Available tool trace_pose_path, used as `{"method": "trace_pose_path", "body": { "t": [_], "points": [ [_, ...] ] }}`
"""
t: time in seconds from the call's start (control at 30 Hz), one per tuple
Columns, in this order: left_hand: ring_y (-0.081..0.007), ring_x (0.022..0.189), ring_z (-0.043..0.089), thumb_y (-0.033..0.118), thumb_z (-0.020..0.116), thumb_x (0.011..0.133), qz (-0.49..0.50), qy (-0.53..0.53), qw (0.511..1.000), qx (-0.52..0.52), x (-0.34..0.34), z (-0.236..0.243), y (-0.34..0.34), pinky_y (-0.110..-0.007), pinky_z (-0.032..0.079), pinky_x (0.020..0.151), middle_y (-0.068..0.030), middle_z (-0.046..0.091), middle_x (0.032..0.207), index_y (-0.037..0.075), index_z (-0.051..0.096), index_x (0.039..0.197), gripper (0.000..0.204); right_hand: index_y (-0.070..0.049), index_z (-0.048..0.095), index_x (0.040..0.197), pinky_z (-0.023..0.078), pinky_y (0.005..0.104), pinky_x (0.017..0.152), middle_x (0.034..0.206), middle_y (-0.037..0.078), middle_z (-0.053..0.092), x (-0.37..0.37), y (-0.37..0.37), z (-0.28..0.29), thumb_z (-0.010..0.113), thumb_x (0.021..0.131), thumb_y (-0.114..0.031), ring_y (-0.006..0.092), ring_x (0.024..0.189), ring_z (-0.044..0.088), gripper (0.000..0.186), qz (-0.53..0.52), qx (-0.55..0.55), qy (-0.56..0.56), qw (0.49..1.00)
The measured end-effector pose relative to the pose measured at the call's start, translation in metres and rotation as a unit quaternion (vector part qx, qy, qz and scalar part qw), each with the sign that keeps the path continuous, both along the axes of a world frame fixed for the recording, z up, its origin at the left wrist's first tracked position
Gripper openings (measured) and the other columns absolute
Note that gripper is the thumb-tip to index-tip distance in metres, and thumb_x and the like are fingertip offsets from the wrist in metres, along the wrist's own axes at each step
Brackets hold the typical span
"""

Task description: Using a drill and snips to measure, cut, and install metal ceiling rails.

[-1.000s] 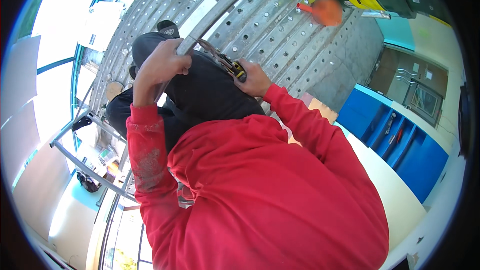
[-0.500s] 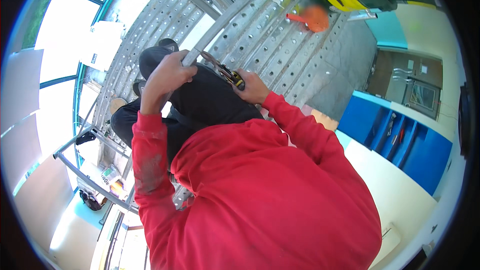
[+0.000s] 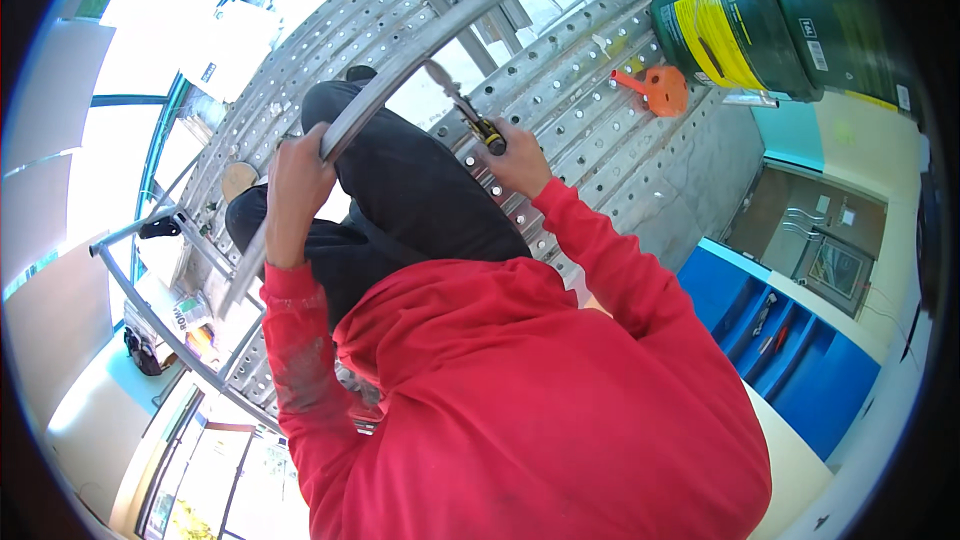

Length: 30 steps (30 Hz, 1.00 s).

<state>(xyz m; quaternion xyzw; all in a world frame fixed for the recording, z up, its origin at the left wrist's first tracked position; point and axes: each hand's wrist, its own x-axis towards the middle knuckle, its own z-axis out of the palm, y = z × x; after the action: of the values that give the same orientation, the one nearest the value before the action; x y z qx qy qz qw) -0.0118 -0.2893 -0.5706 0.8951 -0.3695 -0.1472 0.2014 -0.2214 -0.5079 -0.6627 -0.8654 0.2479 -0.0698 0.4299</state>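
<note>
My left hand (image 3: 303, 180) is closed around a long grey metal profile (image 3: 400, 65), which slants across my legs from lower left to upper right. My right hand (image 3: 520, 162) grips a hand tool (image 3: 480, 122) with a yellow-and-black handle and a narrow metal head; its exact kind is hard to make out. The tool's tip points up and left, just beneath the profile and apart from it. My bent leg in black trousers (image 3: 430, 180) lies between the two hands. The profile's lower end, left of my left forearm, is smeared by motion.
I am on a perforated metal platform (image 3: 590, 115). An orange plastic piece (image 3: 665, 92) lies at right, beside dark green buckets (image 3: 725, 25). Metal railing (image 3: 165, 325) runs at left. A round wooden-looking disc (image 3: 238, 180) lies near my knee. A blue shelf unit (image 3: 790, 340) stands at lower right.
The profile has shifted in my left hand and now extends further below it. My left hand moved down, and the tool in my right hand has come away from the profile. The view has turned slightly.
</note>
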Motion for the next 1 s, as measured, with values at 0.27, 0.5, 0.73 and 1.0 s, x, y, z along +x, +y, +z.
{"method": "trace_pose_path", "body": {
  "t": [0.27, 0.5, 0.73, 1.0],
  "points": [
    [-0.0427, 0.077, 0.058, 0.004, 0.056, 0.073, -0.077, -0.038, 0.996, -0.031, 0.028, 0.001, -0.026, -0.051, 0.044, 0.068, -0.0226, 0.059, 0.073, 0.009, 0.062, 0.095, 0.023, 0.003, 0.056, 0.089, 0.048, 0.0453, 0.069, 0.076, 0.024, 0.062, -0.011, 0.008, -0.008, 0.066, 0.073, -0.018, 0.0435, 0.077, 0.061, 0.028, -0.121, 0.068, 0.052, 0.989],
    [-0.0425, 0.073, 0.058, 0.004, 0.058, 0.071, -0.084, 0.003, 0.995, -0.050, 0.034, -0.007, -0.021, -0.050, 0.044, 0.067, -0.0230, 0.059, 0.071, 0.009, 0.065, 0.096, 0.026, 0.000, 0.060, 0.091, 0.048, 0.0408, 0.060, 0.068, 0.018, 0.062, -0.005, 0.010, -0.002, 0.065, 0.077, -0.016, 0.0370, 0.065, 0.063, 0.022, -0.125, 0.059, 0.041, 0.989],
    [-0.0417, 0.074, 0.060, 0.005, 0.057, 0.071, -0.073, -0.031, 0.996, -0.036, 0.029, -0.001, -0.022, -0.050, 0.046, 0.069, -0.0235, 0.061, 0.074, 0.010, 0.065, 0.097, 0.028, 0.002, 0.058, 0.079, 0.049, 0.0450, 0.060, 0.067, 0.021, 0.063, 0.000, 0.002, -0.016, 0.069, 0.076, -0.025, 0.0389, 0.066, 0.064, 0.029, -0.119, 0.023, 0.042, 0.992],
    [-0.0415, 0.082, 0.061, 0.005, 0.056, 0.072, -0.093, -0.057, 0.994, -0.017, 0.031, -0.018, -0.028, -0.050, 0.047, 0.074, -0.0237, 0.063, 0.081, 0.012, 0.064, 0.105, 0.034, 0.004, 0.059, 0.076, 0.048, 0.0455, 0.062, 0.069, 0.023, 0.062, 0.003, 0.000, -0.011, 0.068, 0.078, -0.031, 0.0402, 0.068, 0.062, 0.037, -0.136, 0.016, 0.087, 0.987]
  ]
}}
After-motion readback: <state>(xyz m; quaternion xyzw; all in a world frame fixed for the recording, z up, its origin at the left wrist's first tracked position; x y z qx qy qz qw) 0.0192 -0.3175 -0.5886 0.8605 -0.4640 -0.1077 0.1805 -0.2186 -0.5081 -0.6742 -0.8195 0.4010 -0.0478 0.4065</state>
